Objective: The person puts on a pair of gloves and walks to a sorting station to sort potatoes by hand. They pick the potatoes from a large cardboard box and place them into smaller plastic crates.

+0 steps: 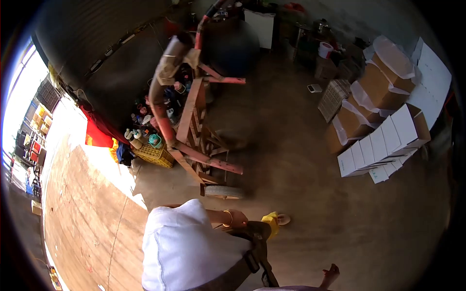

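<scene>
My left hand [237, 218], with a gold bracelet at the wrist, hangs beside my dark clothing below the white sleeve [182, 242]. Its fingers are not clear and no held thing shows. At the lower right, my right hand [331, 274] is away from my body with its fingers partly spread and nothing in them. Ahead of my left hand stands a worn, red-painted hand truck [190, 114] with a wheel [224, 192] at its base; neither hand touches it. One foot in a yellow covering [271, 224] shows on the floor.
Left of the hand truck, a yellow crate [156, 156] stands near several bottles and cups. Stacked brown cartons [376, 87] and white boxes [383, 140] are on the right, with a grey crate [334, 99] beside them. Sunlit ground [82, 208] lies to the left.
</scene>
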{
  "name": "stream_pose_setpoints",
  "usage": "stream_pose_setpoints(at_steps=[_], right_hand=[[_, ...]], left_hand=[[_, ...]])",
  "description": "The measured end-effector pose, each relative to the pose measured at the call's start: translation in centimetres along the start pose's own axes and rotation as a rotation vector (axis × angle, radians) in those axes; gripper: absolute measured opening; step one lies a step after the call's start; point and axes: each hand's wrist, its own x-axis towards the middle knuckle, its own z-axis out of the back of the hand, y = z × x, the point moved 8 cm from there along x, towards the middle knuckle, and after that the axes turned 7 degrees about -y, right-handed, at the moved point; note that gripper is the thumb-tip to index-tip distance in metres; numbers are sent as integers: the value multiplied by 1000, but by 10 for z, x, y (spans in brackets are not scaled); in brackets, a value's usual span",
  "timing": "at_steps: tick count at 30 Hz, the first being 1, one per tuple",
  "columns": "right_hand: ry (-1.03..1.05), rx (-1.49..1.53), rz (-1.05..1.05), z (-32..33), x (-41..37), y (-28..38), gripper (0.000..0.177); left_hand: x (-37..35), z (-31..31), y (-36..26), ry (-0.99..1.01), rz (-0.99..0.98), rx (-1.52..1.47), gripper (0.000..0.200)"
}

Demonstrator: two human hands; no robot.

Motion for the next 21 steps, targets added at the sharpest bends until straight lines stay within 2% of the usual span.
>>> stream_pose_setpoints(at_steps=[2,3,5,6,7,9,11,14,16,19,20,21], right_hand=[[12,-158,273,-19,34,15,36],[57,-163,165,-11,26,31,40],[80,46,-128,-18,66,-81,49],[230,-50,-457,-19,80,-172,54],[625,-301,-361,-17,83,-234,58],[524,-236,-571,18,26,-224,54],[429,-131,-700,39,-10,-222,50],[268,48,-856,64,-60,-216,44],[134,142,-949,78,-82,-196,40],[-54,253,-1123,74,-90,-176,35],[-153,419,-1263,47,-88,-217,37],[-154,340,-1272,46,-72,-215,36]], left_hand=[[66,17,-28,-56,-23,-35,33],[104,24,-38,-76,-23,-46,33],[168,51,-67,-104,-33,-39,32],[191,69,-86,-96,-49,-49,31],[216,92,-109,-91,-72,-56,30],[257,146,-160,-80,-126,-86,28],[310,172,-189,27,-118,83,27],[408,197,-272,216,-234,336,28],[470,210,-327,-4,-501,218,27],[554,209,-420,33,-655,140,29],[578,209,-455,36,-694,139,30],[604,197,-483,103,-742,172,32]])
